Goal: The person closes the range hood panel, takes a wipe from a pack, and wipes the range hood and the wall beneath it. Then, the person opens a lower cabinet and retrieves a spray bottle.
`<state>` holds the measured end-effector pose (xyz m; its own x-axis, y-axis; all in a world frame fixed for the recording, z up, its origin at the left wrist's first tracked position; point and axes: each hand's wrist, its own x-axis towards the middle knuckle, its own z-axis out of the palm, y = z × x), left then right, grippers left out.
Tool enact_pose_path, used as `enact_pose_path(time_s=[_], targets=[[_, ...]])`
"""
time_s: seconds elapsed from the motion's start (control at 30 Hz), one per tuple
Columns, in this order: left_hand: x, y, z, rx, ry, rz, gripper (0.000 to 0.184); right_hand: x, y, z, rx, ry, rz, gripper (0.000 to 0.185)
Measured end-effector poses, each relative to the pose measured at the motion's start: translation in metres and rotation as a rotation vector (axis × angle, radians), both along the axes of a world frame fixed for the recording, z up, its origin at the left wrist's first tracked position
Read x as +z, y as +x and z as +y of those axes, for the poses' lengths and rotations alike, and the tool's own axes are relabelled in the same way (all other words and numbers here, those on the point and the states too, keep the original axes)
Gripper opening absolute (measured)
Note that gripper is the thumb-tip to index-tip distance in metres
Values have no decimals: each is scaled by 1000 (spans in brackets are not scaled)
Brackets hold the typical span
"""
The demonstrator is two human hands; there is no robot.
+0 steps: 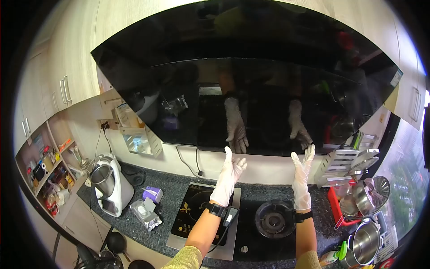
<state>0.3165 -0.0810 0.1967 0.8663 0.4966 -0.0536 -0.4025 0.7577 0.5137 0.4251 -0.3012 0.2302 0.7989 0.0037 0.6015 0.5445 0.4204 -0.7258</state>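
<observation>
Both hands wear thin white gloves, with a black strap on each wrist. My left hand (229,174) is raised over the induction cooktop (194,208), thumb up and fingers stretched out. Over the gas burner (274,219), my right hand (302,175) is lifted with its fingers extended. Neither hand holds anything. Above them hangs a glossy black range hood (264,107) that mirrors both gloves. The fingertips overlap its lower edge in view; whether they touch it I cannot tell.
On the left counter stand a white food processor (117,190), a purple box (152,194) and a pack of wipes (145,214). At right are a red dish rack (333,206), a steel pot (365,242) and a spray bottle (330,257). Cables hang behind the cooktop.
</observation>
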Motion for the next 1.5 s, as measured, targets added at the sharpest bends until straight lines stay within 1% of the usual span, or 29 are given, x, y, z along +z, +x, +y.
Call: enact_pose_path(time_s=[0.13, 0.23, 0.27, 0.4, 0.5, 0.53, 0.67, 0.77, 0.8, 1.0, 1.1, 1.23, 1.3, 1.37, 1.43, 1.5], targets=[[-6, -1, -4, -38, -90, -49, 123, -9, -15, -4, 76, 14, 105, 79], [-17, 1, -5, -55, -67, -82, 123, -34, -13, -13, 93, 2, 179, 69], [-20, 5, -4, -65, -88, -88, 122, -44, -11, -15, 102, 27, 220, 67], [-30, 11, -5, -59, -91, -85, 120, -53, -28, -27, 139, 75, 380, 60], [-29, 11, -10, -80, -119, -88, 119, -76, -24, -33, 122, 73, 435, 56], [-30, 12, -10, -86, -121, -78, 117, -82, -24, -34, 128, 112, 449, 52], [-31, 13, -16, -91, -93, -64, 114, -104, -17, -36, 185, 129, 459, 48], [-33, 12, -17, -95, -83, -71, 113, -101, -23, -36, 223, 154, 477, 48], [-32, 11, -18, -115, -134, -97, 112, -101, -22, -38, 237, 116, 468, 50], [-33, 9, -24, -100, -135, -107, 111, -105, -24, -48, 321, 83, 467, 49], [-33, 14, -27, -95, -136, -113, 111, -112, -23, -54, 351, 117, 489, 47], [-36, 26, -29, -46, -109, -57, 115, -124, -19, -62, 365, 117, 495, 40], [-31, 27, -38, -12, -85, -11, 118, -118, -24, -70, 383, 92, 523, 42], [-27, 29, -41, -31, -65, 20, 123, -127, -18, -75, 421, 84, 480, 40], [-32, 40, -31, -66, -67, 18, 131, -120, -19, -80, 447, 33, 491, 40], [-17, 37, -35, 4, -23, 55, 134, -108, -19, -84, 468, -15, 472, 42]])
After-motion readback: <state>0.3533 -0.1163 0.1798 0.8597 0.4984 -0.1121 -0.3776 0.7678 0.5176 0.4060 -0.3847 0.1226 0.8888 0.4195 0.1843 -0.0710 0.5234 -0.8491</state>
